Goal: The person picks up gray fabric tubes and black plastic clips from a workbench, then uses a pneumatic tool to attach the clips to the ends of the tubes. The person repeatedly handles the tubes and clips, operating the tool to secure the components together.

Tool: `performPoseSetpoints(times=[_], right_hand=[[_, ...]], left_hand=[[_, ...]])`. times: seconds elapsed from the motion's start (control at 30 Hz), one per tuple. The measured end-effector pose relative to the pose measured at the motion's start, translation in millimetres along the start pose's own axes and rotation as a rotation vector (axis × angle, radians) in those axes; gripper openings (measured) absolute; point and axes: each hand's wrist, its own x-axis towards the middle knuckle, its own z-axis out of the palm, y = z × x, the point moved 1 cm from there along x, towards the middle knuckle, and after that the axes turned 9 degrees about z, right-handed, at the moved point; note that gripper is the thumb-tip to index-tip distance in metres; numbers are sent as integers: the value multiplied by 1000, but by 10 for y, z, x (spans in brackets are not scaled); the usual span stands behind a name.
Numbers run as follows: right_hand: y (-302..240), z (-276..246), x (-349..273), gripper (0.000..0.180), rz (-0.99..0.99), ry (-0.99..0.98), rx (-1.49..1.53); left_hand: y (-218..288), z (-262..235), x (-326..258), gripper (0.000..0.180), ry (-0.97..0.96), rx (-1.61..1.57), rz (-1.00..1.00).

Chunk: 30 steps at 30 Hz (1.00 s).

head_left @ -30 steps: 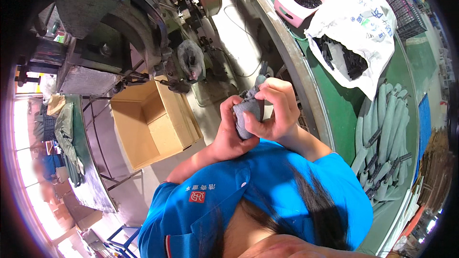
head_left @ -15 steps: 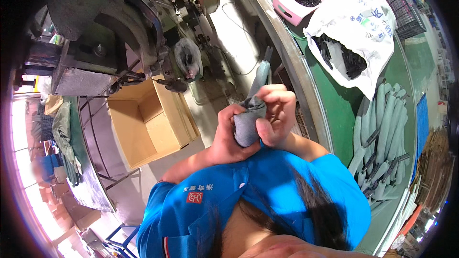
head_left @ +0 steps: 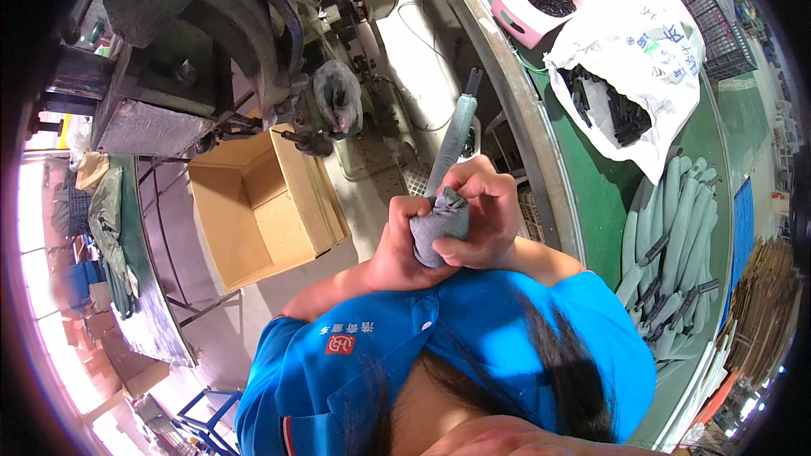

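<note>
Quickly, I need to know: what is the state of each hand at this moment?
Left hand: closed, holding the grey cloth bundle.
Right hand: closed on the other side of the same bundle.

The bunched cloth [head_left: 439,234] in my fingers [head_left: 486,188] is grey, the long tube [head_left: 454,137] grey-green. My shirt [head_left: 473,321] is bright blue with a red emblem [head_left: 340,344], the worktop [head_left: 596,181] green, the tub [head_left: 517,15] pink, the sack [head_left: 646,34] white with blue print.
</note>
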Motion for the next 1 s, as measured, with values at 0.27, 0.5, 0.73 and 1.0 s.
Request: performPoseSetpoints(times=[0.27, 0.5, 0.73, 1.0], right_hand=[[44, 90, -5, 23, -66, -77, -169], [308, 37, -1, 75, 263, -107, 386], [687, 39, -630, 42, 508, -520, -314], [554, -57, -734, 28, 389, -340, -429]], left_hand=[[147, -127, 176, 76, 203, -49, -21], [-5, -376, 249, 67, 268, -89, -290], [221, -493, 785, 73, 314, -666, -271], [357, -707, 1042, 31, 275, -927, -450]])
